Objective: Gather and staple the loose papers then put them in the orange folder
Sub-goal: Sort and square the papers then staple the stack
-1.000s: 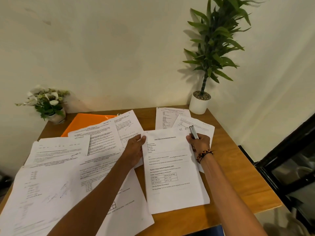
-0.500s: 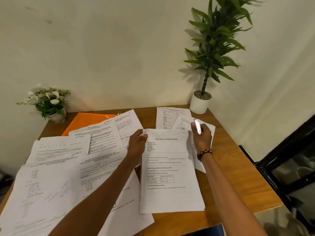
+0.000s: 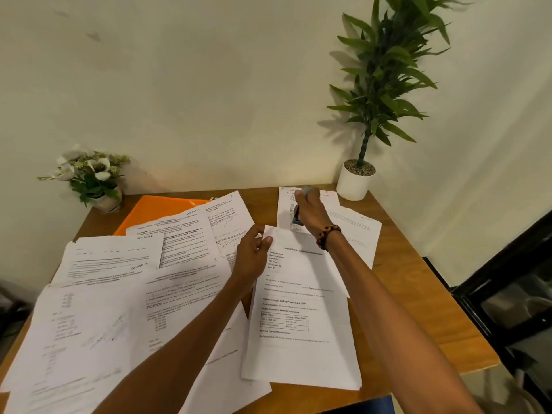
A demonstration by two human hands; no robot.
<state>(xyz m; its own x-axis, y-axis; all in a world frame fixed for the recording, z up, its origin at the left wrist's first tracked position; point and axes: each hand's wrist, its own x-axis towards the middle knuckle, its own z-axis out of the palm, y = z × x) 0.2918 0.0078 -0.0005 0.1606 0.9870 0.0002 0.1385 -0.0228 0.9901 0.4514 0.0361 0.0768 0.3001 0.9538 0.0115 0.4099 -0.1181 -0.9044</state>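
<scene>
Several loose printed papers (image 3: 119, 309) cover the wooden table (image 3: 418, 294). A gathered sheaf of sheets (image 3: 301, 318) lies in front of me. My left hand (image 3: 254, 255) pinches its top left corner. My right hand (image 3: 310, 212) is stretched out over the far sheets (image 3: 352, 222) near the white pot and grips a small stapler (image 3: 306, 190), whose silver end shows above the fingers. The orange folder (image 3: 158, 209) lies at the back left, mostly under papers.
A tall green plant in a white pot (image 3: 355, 182) stands at the table's back right corner. A small pot of white flowers (image 3: 92, 177) stands at the back left. A dark frame (image 3: 507, 279) lies past the table's right edge.
My right hand has moved away from the sheaf's top right corner, going far and up over the back sheets with the stapler. My left hand still holds the top left corner.
</scene>
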